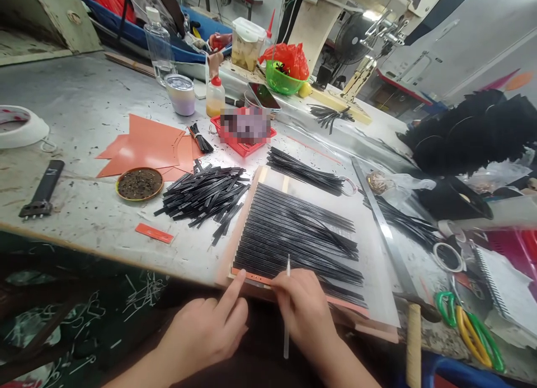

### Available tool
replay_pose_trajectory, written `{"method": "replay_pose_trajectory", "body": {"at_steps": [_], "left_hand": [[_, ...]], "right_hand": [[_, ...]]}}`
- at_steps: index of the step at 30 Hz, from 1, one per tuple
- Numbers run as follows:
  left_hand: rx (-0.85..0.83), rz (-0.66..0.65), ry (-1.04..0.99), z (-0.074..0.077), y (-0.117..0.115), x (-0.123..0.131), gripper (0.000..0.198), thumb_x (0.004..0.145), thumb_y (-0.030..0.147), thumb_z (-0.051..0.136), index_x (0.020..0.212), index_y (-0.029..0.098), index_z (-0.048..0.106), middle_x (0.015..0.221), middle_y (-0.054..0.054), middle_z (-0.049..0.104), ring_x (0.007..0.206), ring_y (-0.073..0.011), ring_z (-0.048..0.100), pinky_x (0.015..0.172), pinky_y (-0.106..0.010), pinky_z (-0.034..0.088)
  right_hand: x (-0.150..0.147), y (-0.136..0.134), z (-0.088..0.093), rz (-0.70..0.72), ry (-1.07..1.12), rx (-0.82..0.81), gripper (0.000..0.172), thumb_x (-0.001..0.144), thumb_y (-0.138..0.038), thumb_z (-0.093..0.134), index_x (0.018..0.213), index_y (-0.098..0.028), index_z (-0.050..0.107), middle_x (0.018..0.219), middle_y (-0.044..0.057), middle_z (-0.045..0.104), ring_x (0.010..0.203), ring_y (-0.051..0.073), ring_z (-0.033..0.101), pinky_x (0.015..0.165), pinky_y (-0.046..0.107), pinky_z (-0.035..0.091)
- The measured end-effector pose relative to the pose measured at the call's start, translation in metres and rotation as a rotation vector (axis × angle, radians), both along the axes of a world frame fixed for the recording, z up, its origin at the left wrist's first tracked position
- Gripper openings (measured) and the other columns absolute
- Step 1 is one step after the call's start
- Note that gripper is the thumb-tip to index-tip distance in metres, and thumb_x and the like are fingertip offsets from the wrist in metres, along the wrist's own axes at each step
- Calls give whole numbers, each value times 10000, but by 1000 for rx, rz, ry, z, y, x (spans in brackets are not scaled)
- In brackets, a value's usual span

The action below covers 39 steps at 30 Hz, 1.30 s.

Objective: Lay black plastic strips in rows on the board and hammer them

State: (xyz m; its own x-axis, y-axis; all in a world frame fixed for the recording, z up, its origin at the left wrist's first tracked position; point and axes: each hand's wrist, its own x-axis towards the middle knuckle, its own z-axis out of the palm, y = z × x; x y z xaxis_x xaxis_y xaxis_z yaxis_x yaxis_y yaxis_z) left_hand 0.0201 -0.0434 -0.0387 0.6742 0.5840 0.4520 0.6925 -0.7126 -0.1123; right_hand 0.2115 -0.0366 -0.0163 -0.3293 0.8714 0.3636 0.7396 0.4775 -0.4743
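Note:
My right hand is closed on a thin white stick, its tip over the near edge of a board. Rows of black strips lie side by side on that board. An orange strip runs along the near edge. My left hand has its index finger stretched out onto the left end of that orange strip, the other fingers curled under, holding nothing I can see. A loose heap of black strips lies left of the board.
Orange sheets and a round dish of dark bits lie at the left. A red basket, a glue bottle and a cup stand behind. A metal ruler, scissors and a hammer handle are on the right.

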Motion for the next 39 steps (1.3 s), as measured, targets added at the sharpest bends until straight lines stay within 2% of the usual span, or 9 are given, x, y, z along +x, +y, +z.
{"method": "replay_pose_trajectory", "body": {"at_steps": [7,12,15,19,23,28,33,37,39], "left_hand": [[22,-31,-81,6,7,-2,155,810,178,389,805,139,539,1021,-167,641,360,-99,444,345,-258,308],[-1,-59,-181,17,16,-2,130,800,170,439,857,140,552,1001,-151,648,466,-139,542,400,-257,378],[-116,29,-46,25,27,5,177,808,241,448,906,151,565,1118,-167,597,447,-158,548,377,-273,391],[-416,174,207,38,44,19,295,793,383,528,979,157,568,1287,-202,452,534,-210,608,399,-310,454],[-579,193,244,43,53,26,365,800,463,514,990,155,558,1330,-218,387,675,-268,638,465,-348,501],[-654,210,306,45,55,25,348,827,452,469,990,157,553,1353,-227,338,570,-238,629,467,-366,500],[-649,196,317,44,56,24,341,837,453,438,967,163,560,1362,-223,320,532,-236,620,446,-364,488],[-636,192,340,39,56,25,346,831,463,437,953,167,570,1357,-234,313,470,-232,599,398,-360,466],[-629,194,351,37,55,26,348,827,462,444,962,168,573,1354,-241,310,458,-232,595,392,-360,463]], "right_hand": [[1,14,22,19,-77,-371,226,717,19,449,778,-194,494,721,11,573,689,165,514,621,281,390],[12,36,37,-29,46,-511,156,765,-59,449,806,-205,487,748,0,568,671,141,522,605,250,406],[17,57,37,-49,73,-524,135,765,-83,462,811,-205,497,756,-5,576,684,137,530,628,251,409],[17,79,26,-34,61,-560,146,730,-59,481,771,-197,501,737,-12,586,681,132,526,636,249,400],[16,83,18,-44,77,-554,143,731,-64,475,774,-196,511,734,-9,591,673,132,525,630,249,397],[14,83,15,-33,102,-535,119,738,-86,477,750,-198,514,715,-10,592,661,134,530,617,247,399],[14,83,13,-34,73,-514,133,746,-83,470,748,-198,536,721,0,605,664,143,546,615,257,414],[12,84,18,-13,108,-369,208,864,-216,407,952,-204,595,864,47,638,807,173,566,714,298,436],[9,85,20,17,172,-292,257,891,-268,370,959,-194,606,834,55,634,791,170,564,708,291,439]]}}
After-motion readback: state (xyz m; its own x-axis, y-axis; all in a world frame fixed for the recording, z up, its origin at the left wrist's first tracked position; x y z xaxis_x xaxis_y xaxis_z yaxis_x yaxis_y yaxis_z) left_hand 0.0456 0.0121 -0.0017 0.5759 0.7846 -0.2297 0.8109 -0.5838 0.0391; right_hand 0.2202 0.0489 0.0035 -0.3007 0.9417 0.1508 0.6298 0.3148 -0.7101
